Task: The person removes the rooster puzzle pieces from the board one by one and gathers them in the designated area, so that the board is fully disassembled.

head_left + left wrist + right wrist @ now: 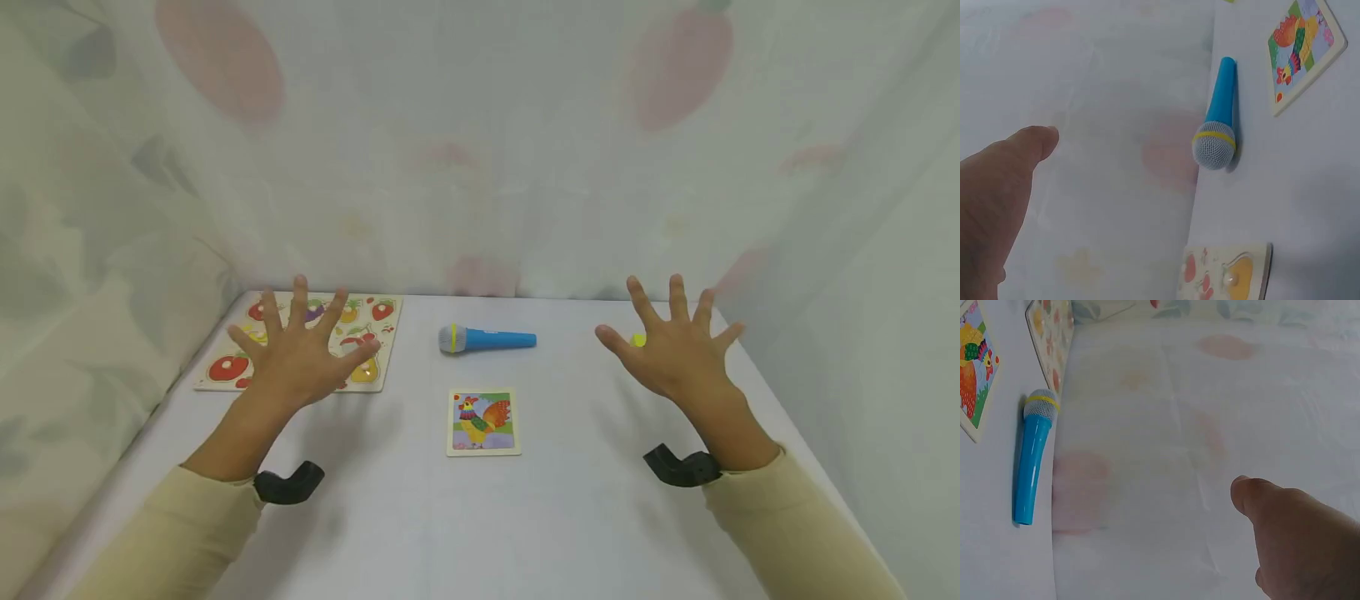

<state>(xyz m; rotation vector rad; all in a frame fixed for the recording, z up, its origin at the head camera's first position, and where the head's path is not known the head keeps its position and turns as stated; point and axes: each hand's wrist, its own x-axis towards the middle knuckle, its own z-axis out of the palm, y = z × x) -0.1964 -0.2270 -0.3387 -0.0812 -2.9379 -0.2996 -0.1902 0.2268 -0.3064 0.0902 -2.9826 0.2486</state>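
Both hands are held up over the table with fingers spread and nothing in them. In the head view my left hand [296,358] overlaps a fruit peg-puzzle board [390,333] at the back left, hiding its middle. My right hand [678,354] hovers at the right, partly covering a small yellow object [639,340]. Between them lies a blue toy microphone [498,339] with a grey mesh head pointing left. Nearer the front is a square rooster picture puzzle [483,422]. Each wrist view shows a thumb, with the microphone [1222,100] on the table beyond.
The white table [480,525] ends at the back against a pale curtain [480,167] with faded fruit prints. More fabric hangs along the left and right sides. A black strap piece [288,483] sticks out from the left wrist, another [682,467] from the right.
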